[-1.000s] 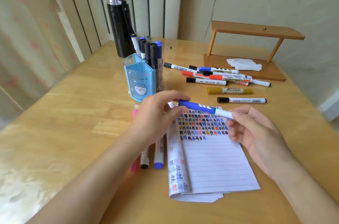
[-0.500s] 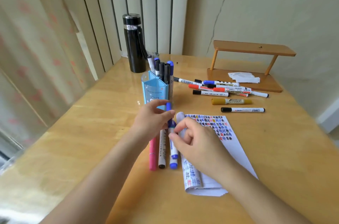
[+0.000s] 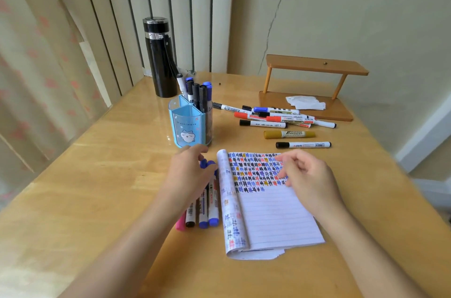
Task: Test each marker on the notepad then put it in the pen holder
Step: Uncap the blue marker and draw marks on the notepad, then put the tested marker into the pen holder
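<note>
The lined notepad (image 3: 275,214) lies open in front of me, its upper part filled with coloured test marks. My right hand (image 3: 307,175) hovers over those marks, fingers loosely curled and holding nothing. Left of the pad lies a row of markers: a pink marker (image 3: 180,224), a black-capped marker (image 3: 190,218) and two blue markers (image 3: 207,214). My left hand (image 3: 190,173) covers their far ends, fingertips at the blue caps; whether it grips one is hidden. Just beyond stands the blue pen holder (image 3: 185,127), with several markers (image 3: 197,95) upright in it.
A loose pile of markers (image 3: 275,116), a gold marker (image 3: 289,134) and a black marker (image 3: 303,144) lie beyond the pad. A black bottle (image 3: 159,58) stands behind the holder. At the back right a wooden shelf (image 3: 314,68) holds a crumpled tissue (image 3: 305,102).
The blue marker held in both hands has come down into the row left of the pad. My right hand has let go and moved right, over the notepad.
</note>
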